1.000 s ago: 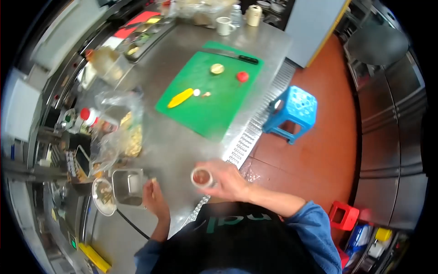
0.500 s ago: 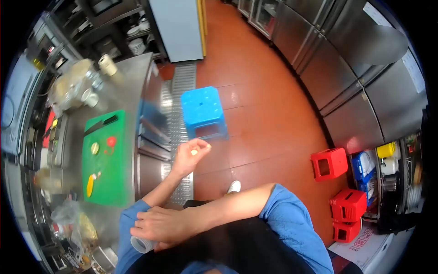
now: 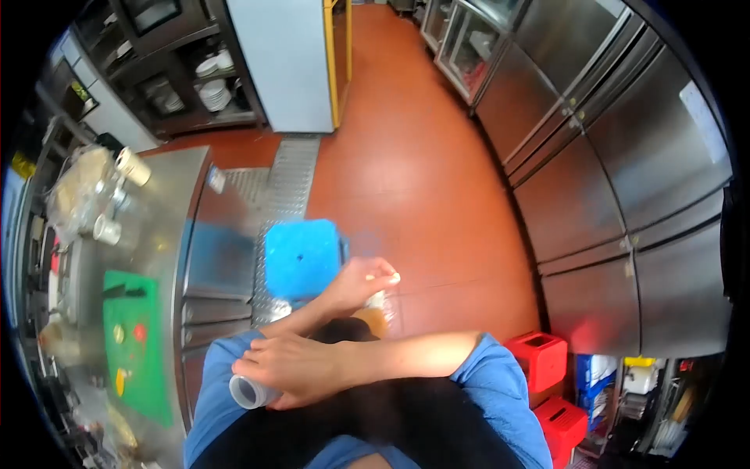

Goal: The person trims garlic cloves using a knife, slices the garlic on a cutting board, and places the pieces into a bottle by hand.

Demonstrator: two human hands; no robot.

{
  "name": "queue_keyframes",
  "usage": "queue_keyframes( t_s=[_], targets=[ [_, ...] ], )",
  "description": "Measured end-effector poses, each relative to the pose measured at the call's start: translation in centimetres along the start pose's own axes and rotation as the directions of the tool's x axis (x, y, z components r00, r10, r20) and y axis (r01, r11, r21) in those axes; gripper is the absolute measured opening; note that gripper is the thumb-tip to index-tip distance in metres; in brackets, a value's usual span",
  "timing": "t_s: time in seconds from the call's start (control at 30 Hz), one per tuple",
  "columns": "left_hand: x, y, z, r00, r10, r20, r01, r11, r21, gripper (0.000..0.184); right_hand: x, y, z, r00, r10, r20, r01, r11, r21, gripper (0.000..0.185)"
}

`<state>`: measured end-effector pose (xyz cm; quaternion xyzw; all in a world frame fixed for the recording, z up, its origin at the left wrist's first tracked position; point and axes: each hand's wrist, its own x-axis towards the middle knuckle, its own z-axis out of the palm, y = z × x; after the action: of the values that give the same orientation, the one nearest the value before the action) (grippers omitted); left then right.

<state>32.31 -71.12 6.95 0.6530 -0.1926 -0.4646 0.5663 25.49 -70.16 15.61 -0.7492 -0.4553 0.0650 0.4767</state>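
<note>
One cup point(image 3: 251, 392), partly hidden by the right hand point(image 3: 295, 366).

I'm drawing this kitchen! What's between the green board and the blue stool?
Head view: between the green board and the blue stool lie the edge and front of the steel counter, then metal floor grating.

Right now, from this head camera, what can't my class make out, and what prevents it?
Head view: what the pale bit in the left hand is; too small.
Head view: part of the translucent cup; the right hand covers it.
Head view: most legs of the blue stool; its top hides them.
Head view: what the yellow item on the green board is; small and blurred.
</note>
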Motion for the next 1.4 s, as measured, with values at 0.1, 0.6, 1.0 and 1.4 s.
queue_keyframes(
  t_s=[0.1, 0.6, 1.0, 1.4],
  targets=[
    [7.9, 4.0, -2.2, 0.988, 0.155, -0.006, -0.154, 0.986, 0.061, 0.022, 0.2, 3.5, -8.1, 1.000, 0.001, 0.005, -0.001, 1.000, -0.016, 0.049],
    [29.5, 6.8, -34.3, 0.710, -0.159, -0.686, -0.272, 0.837, -0.476, 0.016, 12.2, 29.5, -33.7, 0.909, -0.383, 0.162, 0.347, 0.914, 0.213, 0.054],
    [23.7, -4.4, -46.9, 0.110, -0.641, -0.760, -0.531, 0.608, -0.590, 0.017, 37.9, 49.5, -44.7, 0.863, -0.222, 0.454, 0.129, 0.966, 0.226, 0.060],
    [18.5, 6.9, -91.9, 0.466, -0.203, -0.861, -0.858, 0.131, -0.496, 0.021, 73.6, 69.8, -49.2, 0.987, 0.159, -0.024, -0.160, 0.982, -0.095, 0.054]
  ],
)
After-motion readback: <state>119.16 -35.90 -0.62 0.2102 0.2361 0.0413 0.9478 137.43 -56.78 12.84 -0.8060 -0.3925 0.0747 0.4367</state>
